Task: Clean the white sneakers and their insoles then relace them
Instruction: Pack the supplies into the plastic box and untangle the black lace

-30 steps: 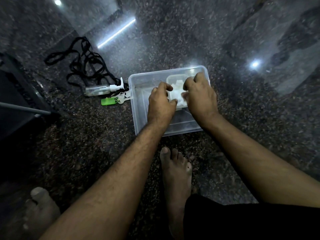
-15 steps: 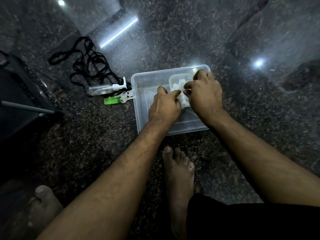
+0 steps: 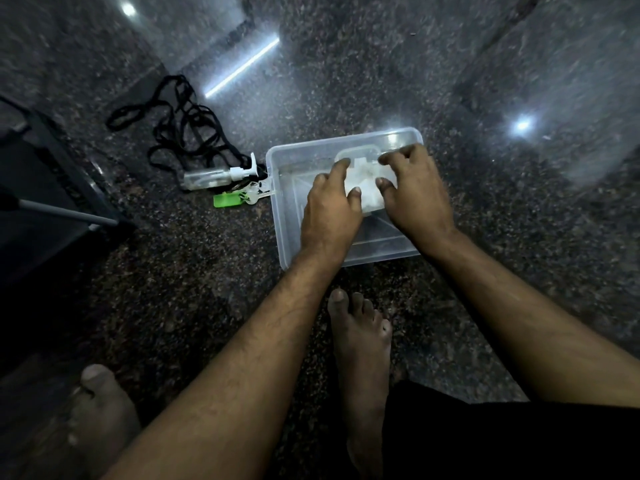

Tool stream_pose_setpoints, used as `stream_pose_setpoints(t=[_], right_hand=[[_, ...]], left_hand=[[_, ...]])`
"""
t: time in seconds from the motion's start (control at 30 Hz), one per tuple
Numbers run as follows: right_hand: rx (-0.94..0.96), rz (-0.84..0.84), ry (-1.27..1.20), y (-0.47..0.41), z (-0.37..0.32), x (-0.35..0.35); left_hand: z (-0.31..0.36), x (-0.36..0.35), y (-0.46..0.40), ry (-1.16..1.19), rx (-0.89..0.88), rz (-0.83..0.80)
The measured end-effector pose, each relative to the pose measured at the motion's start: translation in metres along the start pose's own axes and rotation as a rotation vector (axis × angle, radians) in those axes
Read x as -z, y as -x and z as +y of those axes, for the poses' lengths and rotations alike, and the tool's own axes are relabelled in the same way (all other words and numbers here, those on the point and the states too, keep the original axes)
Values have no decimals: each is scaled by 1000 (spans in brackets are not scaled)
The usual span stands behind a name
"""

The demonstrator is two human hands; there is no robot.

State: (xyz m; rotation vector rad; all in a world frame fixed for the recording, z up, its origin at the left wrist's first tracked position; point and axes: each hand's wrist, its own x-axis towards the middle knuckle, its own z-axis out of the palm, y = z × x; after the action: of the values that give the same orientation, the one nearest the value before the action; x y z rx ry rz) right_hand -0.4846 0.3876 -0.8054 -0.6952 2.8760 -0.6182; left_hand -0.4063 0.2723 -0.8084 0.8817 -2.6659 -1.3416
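Dark speckled stone floor (image 3: 450, 64), dim light. A clear plastic tub (image 3: 280, 202) sits on it, long axis running left to right across the view. Inside, toward the far right corner, a smaller clear container (image 3: 360, 154) holds white material (image 3: 365, 183); whether cloth or wipes cannot be told. Left hand (image 3: 329, 213) and right hand (image 3: 415, 199) both reach into the tub, fingers curled and pinching the white material from either side. No sneakers or insoles in view. Black laces (image 3: 180, 133) lie in a loose tangle left of the tub. A clear pump bottle (image 3: 214, 176) lies on its side, nozzle toward the tub, just beside its left wall. A green tag (image 3: 227, 199) lies below it. Bare feet near the bottom edge
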Motion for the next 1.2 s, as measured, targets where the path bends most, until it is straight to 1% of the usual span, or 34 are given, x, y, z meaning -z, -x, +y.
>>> stream_pose_setpoints(t=[0.1,0.2,0.27,0.33,0.4,0.47,0.53,0.63,0.73,0.8,0.97,1.07,1.13,1.2], right_hand=[[-69,56,159,11,11,7],[-139,18,106,15,21,11],[-117,16,144,15,23,13],[-110,35,183,13,25,15],[-142,31,164,10,26,16],[-165,24,146,7,24,16],[-153,38,146,3,17,14],[-83,70,138,-4,0,10],[-30,80,105,-8,-17,5],[9,63,61,-10,-29,0],[137,0,12,-15,-70,-24],[232,-27,-4,-18,-102,-44],[315,-54,6,-20,-121,-55],[425,-98,53,-21,-138,-67]], left_hand=[[-3,-7,4,76,68,-30],[-2,-16,5,77,90,-62],[3,-22,1,93,57,-91],[12,-26,-3,100,8,-156],[20,-27,-6,101,-6,-211],[26,-23,-8,115,-10,-213],[26,-16,-8,129,-2,-177],[21,-3,-9,111,30,-85],[10,7,-7,101,49,-28],[2,17,-3,111,51,32],[-29,54,6,152,65,266],[-54,82,10,133,54,390],[-71,95,10,142,44,452],[-93,105,7,112,97,468]])
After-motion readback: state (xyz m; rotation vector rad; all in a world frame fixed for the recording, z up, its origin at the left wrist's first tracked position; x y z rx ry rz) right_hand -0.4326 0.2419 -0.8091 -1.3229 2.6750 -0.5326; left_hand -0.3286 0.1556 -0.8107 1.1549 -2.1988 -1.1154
